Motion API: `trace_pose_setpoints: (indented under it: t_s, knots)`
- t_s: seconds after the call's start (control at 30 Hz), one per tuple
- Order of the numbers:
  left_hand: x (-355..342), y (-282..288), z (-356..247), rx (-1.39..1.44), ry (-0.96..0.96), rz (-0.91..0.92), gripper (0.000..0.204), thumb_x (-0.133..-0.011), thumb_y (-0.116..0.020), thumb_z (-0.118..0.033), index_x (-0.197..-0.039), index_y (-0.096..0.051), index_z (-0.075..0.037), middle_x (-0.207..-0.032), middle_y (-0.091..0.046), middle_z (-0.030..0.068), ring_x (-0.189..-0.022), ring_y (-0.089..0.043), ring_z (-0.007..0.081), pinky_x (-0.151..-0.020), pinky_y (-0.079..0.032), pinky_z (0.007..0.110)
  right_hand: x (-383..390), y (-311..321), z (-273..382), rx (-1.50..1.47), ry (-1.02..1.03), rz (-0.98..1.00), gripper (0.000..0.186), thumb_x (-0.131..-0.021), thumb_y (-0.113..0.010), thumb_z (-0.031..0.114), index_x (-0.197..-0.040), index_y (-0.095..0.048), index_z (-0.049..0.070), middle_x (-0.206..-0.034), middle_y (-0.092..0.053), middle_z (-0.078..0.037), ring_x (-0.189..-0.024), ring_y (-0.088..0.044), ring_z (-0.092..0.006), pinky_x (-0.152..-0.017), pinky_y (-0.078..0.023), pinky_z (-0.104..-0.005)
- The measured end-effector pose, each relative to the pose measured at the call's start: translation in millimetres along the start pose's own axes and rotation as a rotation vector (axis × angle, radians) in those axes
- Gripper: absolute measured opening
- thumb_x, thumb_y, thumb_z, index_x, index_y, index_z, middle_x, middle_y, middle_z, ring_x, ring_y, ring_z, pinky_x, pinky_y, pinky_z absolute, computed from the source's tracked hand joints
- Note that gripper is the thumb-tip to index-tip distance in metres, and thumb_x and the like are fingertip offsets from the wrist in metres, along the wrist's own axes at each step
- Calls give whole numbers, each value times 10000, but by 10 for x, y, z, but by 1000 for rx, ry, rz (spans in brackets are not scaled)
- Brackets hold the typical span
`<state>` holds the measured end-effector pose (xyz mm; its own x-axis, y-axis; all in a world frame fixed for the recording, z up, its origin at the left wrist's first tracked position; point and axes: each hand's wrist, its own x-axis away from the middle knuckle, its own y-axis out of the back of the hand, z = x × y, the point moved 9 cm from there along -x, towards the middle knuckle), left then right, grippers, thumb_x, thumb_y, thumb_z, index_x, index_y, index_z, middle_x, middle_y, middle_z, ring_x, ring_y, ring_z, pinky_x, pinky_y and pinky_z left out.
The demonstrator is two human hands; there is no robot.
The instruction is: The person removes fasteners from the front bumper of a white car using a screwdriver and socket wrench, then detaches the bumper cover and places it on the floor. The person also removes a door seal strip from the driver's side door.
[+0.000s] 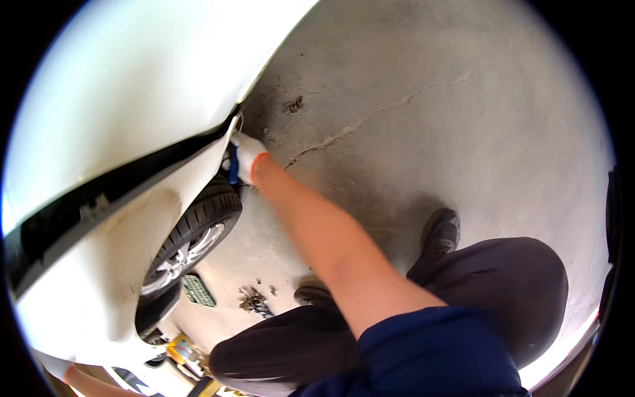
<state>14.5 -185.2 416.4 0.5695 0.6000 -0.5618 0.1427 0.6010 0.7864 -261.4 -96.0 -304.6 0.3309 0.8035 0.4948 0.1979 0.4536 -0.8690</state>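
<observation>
My right hand point(247, 156), in a white work glove with an orange cuff, is closed round a blue-handled tool point(233, 165) at the pointed lower corner of a white car fender point(169, 198). The tool's working end is hidden behind the fender edge and my fingers. Just below the hand is the car's front tyre point(210, 213) with its silver rim. Far to the lower left, my left hand point(54, 365), gloved alike, is against the white bodywork; its fingers blend into the paint and cannot be made out.
A dark gap point(86, 202) separates the fender from a large white body panel point(145, 79). Beyond the wheel lies a green perforated tray point(198, 290) on the concrete floor point(397, 139). Dirt clumps point(253, 300) lie near my shoes, and a yellow object point(182, 349) is at the lower left.
</observation>
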Motion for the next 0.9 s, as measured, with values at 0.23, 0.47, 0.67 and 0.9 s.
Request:
trace_pose_setpoints:
  t_s: [0.23, 0.47, 0.67, 0.9]
  knots:
    - [-187, 95, 458, -63, 100, 108, 482, -1110, -572, -176, -1526, -526, 64, -1538, -612, 185, -1333, -640, 311, -1131, -520, 408, -145, -65, -94, -12, -18, -86, 290, -1089, -705, 366, -1114, -702, 78, -771, -659, -5, -588, -557, -137, -515, -454, -305]
    - [-164, 211, 866, -303, 175, 173, 503, -1098, -581, -155, -1546, -526, 66, -1555, -626, 177, -1389, -624, 296, -1184, -493, 402, -156, -55, 22, 58, -103, -127, 288, -1054, -747, 304, -938, -693, 46, -723, -658, -70, -527, -556, -170, -470, -442, -334]
    - [-205, 402, 1173, -264, 280, 169, 510, -1149, -499, -175, -1601, -460, 58, -1606, -579, 158, -1348, -648, 291, -1167, -524, 398, 14, -106, 103, 120, -270, -82, 271, -1031, -738, 295, -897, -708, 62, -705, -623, -50, -530, -551, -191, -475, -475, -347]
    - [156, 525, 1009, 233, 624, -50, 493, -1119, -587, -155, -1575, -523, 21, -1509, -649, 115, -1303, -666, 276, -1107, -557, 408, -678, -26, -586, 767, -119, -13, 298, -1075, -552, 268, -1099, -746, 44, -928, -744, -173, -793, -705, -328, -660, -562, -470]
